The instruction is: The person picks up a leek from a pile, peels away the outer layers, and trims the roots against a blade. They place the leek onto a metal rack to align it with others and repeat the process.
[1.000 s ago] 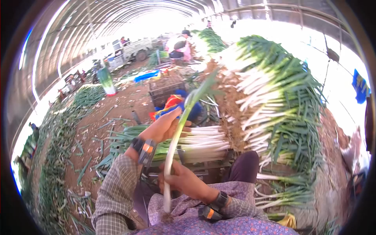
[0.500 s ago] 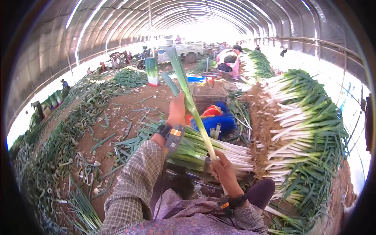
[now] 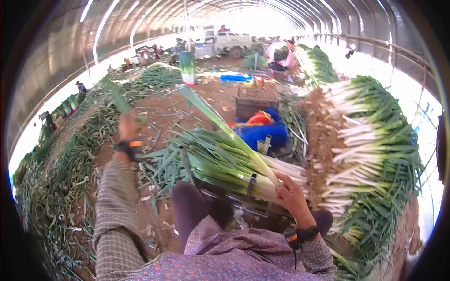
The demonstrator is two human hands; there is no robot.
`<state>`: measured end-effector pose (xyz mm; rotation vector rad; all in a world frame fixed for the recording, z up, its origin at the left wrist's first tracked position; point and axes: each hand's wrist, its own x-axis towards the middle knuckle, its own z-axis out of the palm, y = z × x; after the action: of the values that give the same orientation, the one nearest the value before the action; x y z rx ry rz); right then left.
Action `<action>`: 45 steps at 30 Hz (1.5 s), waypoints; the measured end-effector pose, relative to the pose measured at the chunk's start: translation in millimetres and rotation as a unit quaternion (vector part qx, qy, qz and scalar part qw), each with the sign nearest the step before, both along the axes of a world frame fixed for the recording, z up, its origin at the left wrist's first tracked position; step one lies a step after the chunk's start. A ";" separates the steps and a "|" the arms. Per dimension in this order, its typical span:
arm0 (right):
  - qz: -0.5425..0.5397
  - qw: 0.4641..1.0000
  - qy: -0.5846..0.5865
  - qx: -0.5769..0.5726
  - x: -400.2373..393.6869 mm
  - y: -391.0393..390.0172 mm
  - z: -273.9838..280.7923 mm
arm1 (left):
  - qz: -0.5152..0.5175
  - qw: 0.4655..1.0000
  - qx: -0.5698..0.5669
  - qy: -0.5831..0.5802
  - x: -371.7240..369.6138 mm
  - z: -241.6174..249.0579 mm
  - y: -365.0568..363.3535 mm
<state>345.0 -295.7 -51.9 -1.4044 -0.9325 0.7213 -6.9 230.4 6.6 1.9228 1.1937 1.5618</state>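
My right hand [image 3: 293, 197] is closed around the white lower end of a leek [image 3: 229, 133], which slants up and left across a bundle. Out to the left, my left hand [image 3: 127, 127] is blurred by motion, with a torn green leek leaf [image 3: 118, 99] extending upward from its fingers. Below the held leek, the leek bundle [image 3: 211, 161] lies across a low metal rack [image 3: 186, 165] in front of my knees, green tops left and white ends right.
A long pile of leeks [image 3: 379, 154] runs along the right. Discarded leaves [image 3: 61, 187] cover the ground at left. Ahead are a blue bundle [image 3: 265, 136], a wooden crate [image 3: 251, 104], an upright wrapped leek bundle [image 3: 187, 68], a crouching person [image 3: 281, 54] and a white truck [image 3: 233, 42].
My left hand has left the held leek and swung left with a piece of leaf. My right hand, still holding the leek, has shifted slightly right, and the leek tilts lower.
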 end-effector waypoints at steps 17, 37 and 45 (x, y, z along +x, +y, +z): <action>-0.145 0.943 -0.298 -0.005 152.1 55.9 49.9 | -0.385 0.896 -0.128 0.181 171.7 -89.9 -122.0; -0.103 0.955 -0.275 -0.049 187.3 157.2 -141.0 | -0.429 0.787 0.112 0.430 319.9 -204.1 -161.4; -0.058 0.905 -0.396 -0.145 189.0 143.9 -180.8 | -0.457 0.747 0.099 0.472 320.5 -204.7 -163.9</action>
<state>534.0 -151.8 -232.7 -2.0634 -1.3816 0.1710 313.6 66.4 -198.1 2.8724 0.1209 0.1313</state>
